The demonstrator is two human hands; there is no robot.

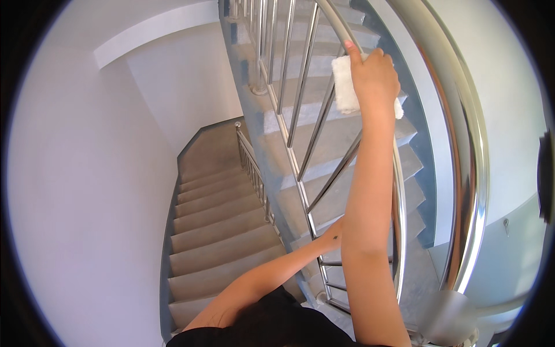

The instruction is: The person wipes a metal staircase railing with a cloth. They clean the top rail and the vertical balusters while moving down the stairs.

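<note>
My right hand is stretched far forward, gripping a white fluffy cloth against the curved metal handrail of the stair railing. Its thumb lies along the rail's near side, and a corner of the cloth sticks out beyond the wrist. My left forearm reaches across from the lower left and passes behind my right arm; the left hand itself is hidden there. Slanted metal balusters join a lower rail beneath the handrail.
A flight of concrete steps descends at the left beside a pale wall. Other steps lie behind the balusters. A thick, shiny metal rail curves close by on the right, with a blurred round metal knob near its lower end.
</note>
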